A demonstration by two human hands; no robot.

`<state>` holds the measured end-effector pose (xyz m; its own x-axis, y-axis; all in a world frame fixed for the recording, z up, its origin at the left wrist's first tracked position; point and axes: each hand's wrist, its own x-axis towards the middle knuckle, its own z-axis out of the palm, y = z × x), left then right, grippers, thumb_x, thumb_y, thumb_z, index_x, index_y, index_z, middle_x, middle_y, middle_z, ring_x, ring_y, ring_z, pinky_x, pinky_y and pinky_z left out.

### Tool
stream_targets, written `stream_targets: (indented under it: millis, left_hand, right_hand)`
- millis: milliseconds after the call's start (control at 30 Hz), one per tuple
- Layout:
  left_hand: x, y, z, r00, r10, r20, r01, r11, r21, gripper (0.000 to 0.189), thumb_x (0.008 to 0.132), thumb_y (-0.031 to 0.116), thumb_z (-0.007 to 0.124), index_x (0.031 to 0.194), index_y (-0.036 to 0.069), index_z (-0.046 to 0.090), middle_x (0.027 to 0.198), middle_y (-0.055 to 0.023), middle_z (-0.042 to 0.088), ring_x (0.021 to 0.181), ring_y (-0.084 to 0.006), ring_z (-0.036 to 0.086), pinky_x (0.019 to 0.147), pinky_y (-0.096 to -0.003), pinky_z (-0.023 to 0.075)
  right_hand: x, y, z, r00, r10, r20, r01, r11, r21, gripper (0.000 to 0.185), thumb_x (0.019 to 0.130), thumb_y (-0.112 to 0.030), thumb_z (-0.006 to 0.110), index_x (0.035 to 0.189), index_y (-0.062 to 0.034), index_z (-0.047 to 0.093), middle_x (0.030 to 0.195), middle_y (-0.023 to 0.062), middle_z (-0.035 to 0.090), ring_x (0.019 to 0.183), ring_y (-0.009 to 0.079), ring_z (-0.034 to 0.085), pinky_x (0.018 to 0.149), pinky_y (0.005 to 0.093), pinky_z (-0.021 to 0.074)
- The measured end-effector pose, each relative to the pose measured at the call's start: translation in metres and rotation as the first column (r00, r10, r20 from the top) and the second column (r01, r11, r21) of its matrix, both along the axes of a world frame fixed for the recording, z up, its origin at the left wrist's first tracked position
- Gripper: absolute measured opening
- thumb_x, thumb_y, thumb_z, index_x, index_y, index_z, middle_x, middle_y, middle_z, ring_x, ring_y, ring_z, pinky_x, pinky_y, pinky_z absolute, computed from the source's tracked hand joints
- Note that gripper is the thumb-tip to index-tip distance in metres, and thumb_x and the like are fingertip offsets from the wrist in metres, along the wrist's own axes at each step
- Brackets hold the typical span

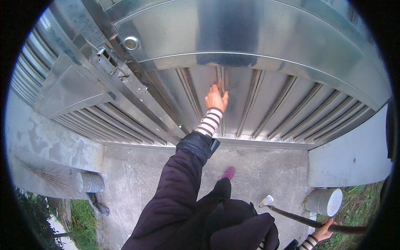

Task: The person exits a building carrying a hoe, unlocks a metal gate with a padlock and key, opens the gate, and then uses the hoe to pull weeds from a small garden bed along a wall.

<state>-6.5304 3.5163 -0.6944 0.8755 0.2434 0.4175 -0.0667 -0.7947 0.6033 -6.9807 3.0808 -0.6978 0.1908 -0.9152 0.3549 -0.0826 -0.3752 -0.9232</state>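
Note:
My left hand (216, 99) is stretched forward against a ribbed stainless steel door (239, 84). Its fingers are at one of the vertical ribs and its thumb stands out to the right. Whether they grip the rib is hidden by the back of the hand. Low on the right, my right hand (323, 230) is closed around the dark handle (300, 218) of a long tool that looks like a hoe. The tool's pale metal blade (266, 201) is over the concrete floor, ahead of that hand. Both wrists show striped cuffs.
A round lock cylinder (131, 43) sits at the door's left edge, beside a metal latch (107, 61). Concrete walls (350, 156) flank the doorway. A round grey post (325, 201) stands at right; a twig broom (53, 178) and a grey cylinder (90, 182) are at left.

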Motion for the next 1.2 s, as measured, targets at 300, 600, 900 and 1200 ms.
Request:
stream_targets:
  millis: [300,600,900,1200]
  left_hand:
    - [-0.014,-0.002,-0.006,0.999,0.013,0.032,-0.012,1.0,-0.014,0.04,0.067,0.028,0.065,0.093,0.003,0.048,0.087,-0.0187,0.057,0.08,-0.0363,0.056,0.071,-0.0426,0.0436]
    - [-0.017,0.0,-0.011,0.999,0.003,0.044,-0.005,0.998,0.057,0.041,0.068,0.029,0.064,0.098,0.007,0.047,0.087,-0.0155,0.058,0.08,-0.0324,0.057,0.07,-0.0423,0.0438]
    - [-0.006,0.007,-0.016,0.995,0.097,0.0,-0.097,0.995,-0.019,0.061,0.066,0.044,0.063,0.113,0.008,0.047,0.105,-0.0156,0.056,0.096,-0.0322,0.054,0.082,-0.0392,0.0415]
    - [0.019,0.047,-0.065,0.988,0.135,0.078,-0.135,0.991,0.004,0.052,0.074,0.03,0.064,0.114,0.004,0.045,0.104,-0.0146,0.056,0.093,-0.0315,0.055,0.079,-0.039,0.0434]
  right_hand:
    - [-0.039,0.005,0.008,0.999,0.01,0.051,-0.008,1.0,-0.024,0.014,0.082,-0.011,0.055,0.074,-0.0051,0.045,0.058,0.0011,0.04,0.052,0.0092,0.039,0.05,0.023,0.0348]
    - [-0.086,0.013,0.005,0.996,-0.084,0.028,0.086,0.993,-0.087,0.013,0.081,-0.011,0.058,0.079,-0.0063,0.046,0.06,0.0019,0.042,0.05,0.009,0.038,0.046,0.022,0.0335]
    - [-0.107,-0.021,-0.023,0.964,-0.245,0.107,0.239,0.969,0.069,0.011,0.078,-0.006,0.059,0.076,-0.0059,0.049,0.062,0.0006,0.048,0.052,0.0077,0.045,0.045,0.0213,0.0384]
    - [-0.151,-0.053,-0.059,0.908,-0.389,0.156,0.377,0.921,0.099,0.015,0.078,-0.002,0.055,0.072,-0.0052,0.042,0.053,0.0013,0.045,0.042,0.0102,0.046,0.039,0.0226,0.0372]
